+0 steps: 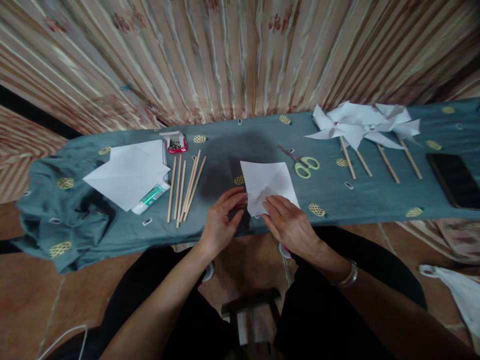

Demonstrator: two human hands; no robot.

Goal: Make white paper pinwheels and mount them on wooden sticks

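Observation:
A square sheet of white paper [270,182] lies on the cloth-covered table in front of me. My right hand [287,220] is at its near right part, fingers over the paper and thumb by the near edge. At the left edge of the sheet, my left hand [225,215] has bent fingers and a thumb held apart, fingertips close to or touching the paper. Just beyond the sheet's right corner are scissors [303,165] with light green handles. Several thin wooden sticks [180,187] lie to the left of my left hand.
White paper pinwheels [356,122] on sticks lie at the right, near a black phone [453,180]. On the left are stacked white paper sheets [127,170], a green-and-white tube [150,197] and a small red box [176,145] of metal pieces. A curtain [225,60] hangs behind.

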